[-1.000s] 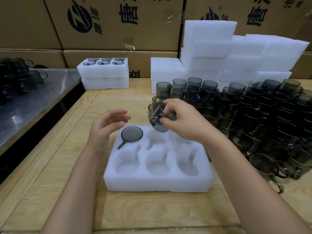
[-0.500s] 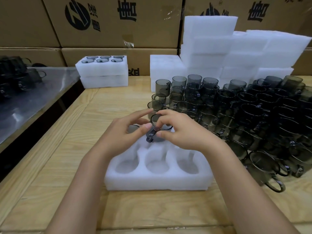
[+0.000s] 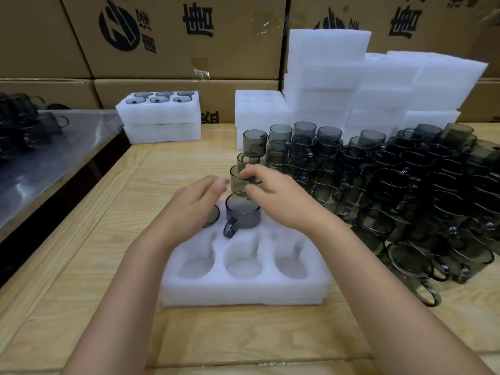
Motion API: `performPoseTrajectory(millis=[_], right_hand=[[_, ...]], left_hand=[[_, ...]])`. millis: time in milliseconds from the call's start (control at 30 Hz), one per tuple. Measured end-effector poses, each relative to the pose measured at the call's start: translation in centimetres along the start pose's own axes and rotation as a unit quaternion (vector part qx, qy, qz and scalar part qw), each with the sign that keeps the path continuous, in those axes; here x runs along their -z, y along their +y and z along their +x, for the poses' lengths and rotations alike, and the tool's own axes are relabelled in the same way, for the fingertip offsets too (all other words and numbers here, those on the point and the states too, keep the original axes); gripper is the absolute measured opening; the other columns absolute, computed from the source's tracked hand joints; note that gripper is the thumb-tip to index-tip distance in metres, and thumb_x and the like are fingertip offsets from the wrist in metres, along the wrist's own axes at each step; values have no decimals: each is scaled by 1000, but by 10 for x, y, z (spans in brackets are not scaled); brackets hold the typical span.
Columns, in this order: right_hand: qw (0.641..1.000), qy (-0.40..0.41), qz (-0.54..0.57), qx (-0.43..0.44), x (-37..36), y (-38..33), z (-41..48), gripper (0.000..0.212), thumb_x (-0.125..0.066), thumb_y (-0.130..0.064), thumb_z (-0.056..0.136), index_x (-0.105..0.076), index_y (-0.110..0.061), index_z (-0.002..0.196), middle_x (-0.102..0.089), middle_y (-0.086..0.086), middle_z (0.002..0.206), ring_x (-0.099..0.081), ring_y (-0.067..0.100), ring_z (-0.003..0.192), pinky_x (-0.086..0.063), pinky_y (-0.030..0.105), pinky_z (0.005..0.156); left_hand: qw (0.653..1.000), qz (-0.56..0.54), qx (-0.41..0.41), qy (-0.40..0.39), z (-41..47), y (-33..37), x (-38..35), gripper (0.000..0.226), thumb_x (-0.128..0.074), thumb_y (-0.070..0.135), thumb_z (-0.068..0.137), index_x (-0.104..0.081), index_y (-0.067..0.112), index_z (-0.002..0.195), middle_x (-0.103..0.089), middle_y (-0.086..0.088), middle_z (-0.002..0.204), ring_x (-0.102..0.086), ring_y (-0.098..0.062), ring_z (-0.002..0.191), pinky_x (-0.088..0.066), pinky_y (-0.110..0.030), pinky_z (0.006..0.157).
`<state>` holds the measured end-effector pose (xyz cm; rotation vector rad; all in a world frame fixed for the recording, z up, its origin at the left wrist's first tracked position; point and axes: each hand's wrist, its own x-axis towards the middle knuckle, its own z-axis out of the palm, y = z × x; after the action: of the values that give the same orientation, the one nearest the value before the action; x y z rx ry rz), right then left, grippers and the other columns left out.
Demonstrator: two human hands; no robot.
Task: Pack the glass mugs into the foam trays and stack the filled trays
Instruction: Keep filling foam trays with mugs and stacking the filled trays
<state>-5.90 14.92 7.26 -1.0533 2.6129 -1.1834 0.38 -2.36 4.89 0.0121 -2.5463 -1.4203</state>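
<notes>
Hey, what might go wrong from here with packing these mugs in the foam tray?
1. The mug in the back middle pocket stands well above the foam tray; if left unseated, a tray stacked on top may rock or press on the glass.
2. The right hand hovers close to the stacked loose mugs; a careless reach could topple them.

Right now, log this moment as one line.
foam tray: front row empty | mug: upright in back-middle cavity, handle toward camera | left hand: open, beside mug | right hand: at mug rim, grip unclear
</notes>
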Motion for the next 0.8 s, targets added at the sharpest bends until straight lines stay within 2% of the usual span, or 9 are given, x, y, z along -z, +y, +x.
performPoseTrajectory(millis=[33, 67, 100, 167, 233, 333, 500, 700, 800], right_hand=[[998, 21, -53, -6, -2, 0, 5, 38, -40, -29, 98, -46, -16, 133, -41, 7, 145, -23, 22, 140, -19, 22, 107], [992, 19, -125, -13, -6, 0, 11, 46, -34, -33, 100, -35, -13, 141, -26, 8, 154, -6, 24, 145, -6, 27, 114], [979, -2, -201, -24, -11, 0, 15, 55, -30, -38, 100, -21, -14, 148, -10, 6, 159, 11, 26, 145, 6, 34, 116], [941, -60, -330, -44, -20, 3, 19, 70, -34, -43, 97, 4, -19, 151, 16, 3, 158, 30, 30, 139, 18, 44, 112], [906, -97, -411, -38, -27, 9, 17, 77, -35, -45, 95, 16, -22, 149, 29, 3, 154, 36, 34, 135, 22, 49, 109], [899, -119, -421, -33, -30, 15, 11, 74, -29, -45, 97, 21, -23, 147, 32, 4, 153, 36, 33, 135, 23, 53, 108], [882, -159, -443, -24, -28, 14, 16, 74, -28, -45, 97, 23, -23, 146, 34, 4, 151, 37, 30, 135, 23, 55, 108], [912, -157, -378, 9, -27, 21, 15, 73, -29, -41, 97, 18, -19, 148, 31, 3, 153, 35, 29, 136, 22, 51, 110], [933, -117, -339, 25, -32, 28, 12, 71, -31, -37, 98, 11, -17, 150, 24, 3, 156, 33, 27, 138, 21, 44, 113]], left_hand=[[1000, 3, 11, 11, 4, 7, -4, 39, -30, 76, 84, -56, 51, 98, -61, 29, 105, -55, -1, 104, -40, -19, 88], [1000, 15, 6, 18, 8, 14, -9, 43, -23, 79, 83, -52, 54, 103, -55, 37, 105, -51, 4, 103, -37, -13, 86], [999, 33, -9, 18, 11, 21, -16, 53, -18, 80, 82, -48, 53, 116, -48, 42, 112, -46, 7, 108, -34, -11, 89], [996, 85, -29, -6, 16, 27, -33, 79, -11, 79, 82, -29, 36, 146, -31, 30, 141, -30, 3, 131, -24, -22, 109], [984, 173, 5, -40, 14, 24, -48, 88, 1, 79, 78, -5, 32, 152, -9, 14, 159, -8, -5, 145, -8, -39, 119], [960, 266, 68, -60, 8, 16, -58, 94, 10, 75, 67, 9, 34, 151, 5, 10, 161, 9, -8, 147, 9, -42, 118], [942, 311, 106, -71, 9, 21, -57, 105, 15, 76, 62, 12, 21, 151, 9, 8, 161, 11, -10, 146, 15, -45, 116], [933, 332, 116, -77, 11, 20, -58, 113, 18, 79, 57, 12, 16, 151, 10, 5, 161, 13, -8, 146, 16, -48, 115], [939, 328, 95, -47, 7, 16, -60, 110, 15, 79, 62, 5, 17, 153, -1, 5, 161, 3, -7, 147, 11, -49, 117]])
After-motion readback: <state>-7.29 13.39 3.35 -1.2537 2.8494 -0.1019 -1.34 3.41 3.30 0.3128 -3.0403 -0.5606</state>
